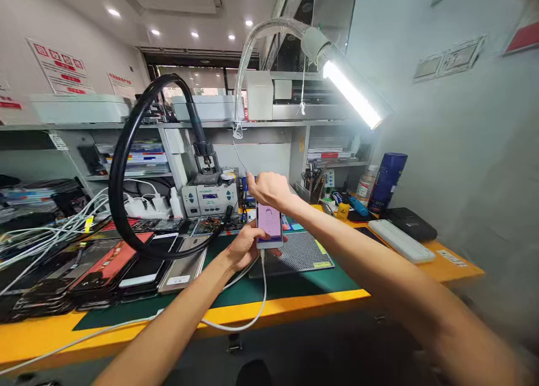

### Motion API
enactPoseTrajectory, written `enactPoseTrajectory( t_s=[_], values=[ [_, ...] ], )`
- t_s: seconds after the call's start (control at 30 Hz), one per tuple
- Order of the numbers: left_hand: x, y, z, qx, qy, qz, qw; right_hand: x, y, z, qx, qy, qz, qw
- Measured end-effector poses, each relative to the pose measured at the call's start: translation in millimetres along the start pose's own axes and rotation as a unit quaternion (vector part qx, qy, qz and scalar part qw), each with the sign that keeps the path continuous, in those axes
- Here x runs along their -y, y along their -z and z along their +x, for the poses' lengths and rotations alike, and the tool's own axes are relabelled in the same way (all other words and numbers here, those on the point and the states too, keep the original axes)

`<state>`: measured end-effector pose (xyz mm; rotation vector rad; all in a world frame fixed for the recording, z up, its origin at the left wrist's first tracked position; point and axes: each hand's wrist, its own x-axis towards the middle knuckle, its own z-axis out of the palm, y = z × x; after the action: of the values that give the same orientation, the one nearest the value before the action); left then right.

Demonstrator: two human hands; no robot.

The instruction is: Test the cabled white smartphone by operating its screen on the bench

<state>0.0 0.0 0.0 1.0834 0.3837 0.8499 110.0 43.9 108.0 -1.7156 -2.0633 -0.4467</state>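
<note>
A white-framed smartphone (270, 214) with a lit pinkish-purple screen is held upright in my left hand (243, 244), thumb across its lower front. Plugged into its bottom edge is a white charging cable (265, 285) that loops down past the table edge. Above and in front of the phone, my right hand (270, 187) is closed, covering the phone's top. A thin pale cord (240, 157) runs from near the foot of the lamp's clear flexible neck (252, 40) down to my right thumb and fingertips, which pinch its end.
A lit tube lamp (351, 88) hangs above. On the left, a thick black hose (115, 167) arches from the rework station (210, 199). Several phones (149, 262) lie at left. A perforated dark pad (298, 255) lies on the green mat. Bottles, including a blue can (387, 181), stand right.
</note>
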Motion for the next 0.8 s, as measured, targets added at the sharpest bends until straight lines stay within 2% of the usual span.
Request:
enactPoseTrajectory(
  t_s=[0.07, 0.13, 0.27, 0.4, 0.6, 0.8],
  values=[
    [-0.1, -0.3, -0.3, 0.014, -0.002, 0.006, 1.000, -1.3, -0.1, -6.6, -0.018, 0.041, -0.008, 0.999],
    [-0.2, -0.6, -0.6, 0.025, -0.004, 0.012, 1.000, -1.6, -1.9, -10.6, -0.035, 0.051, -0.011, 0.998],
    [-0.7, -1.2, -1.0, 0.035, -0.003, 0.017, 0.999, -0.1, -9.5, -9.6, -0.061, -0.006, -0.003, 0.998],
    [-2.1, -1.7, -1.1, 0.029, 0.006, 0.015, 0.999, -1.4, -12.8, -6.6, -0.068, -0.015, -0.007, 0.998],
    [-2.4, -0.7, -2.0, 0.022, 0.012, -0.005, 1.000, -4.1, -6.8, -9.0, -0.047, 0.054, -0.024, 0.997],
    [0.1, 1.6, -0.5, 0.036, 0.009, 0.005, 0.999, 0.1, -14.5, -10.9, -0.058, -0.010, 0.015, 0.998]
  ],
)
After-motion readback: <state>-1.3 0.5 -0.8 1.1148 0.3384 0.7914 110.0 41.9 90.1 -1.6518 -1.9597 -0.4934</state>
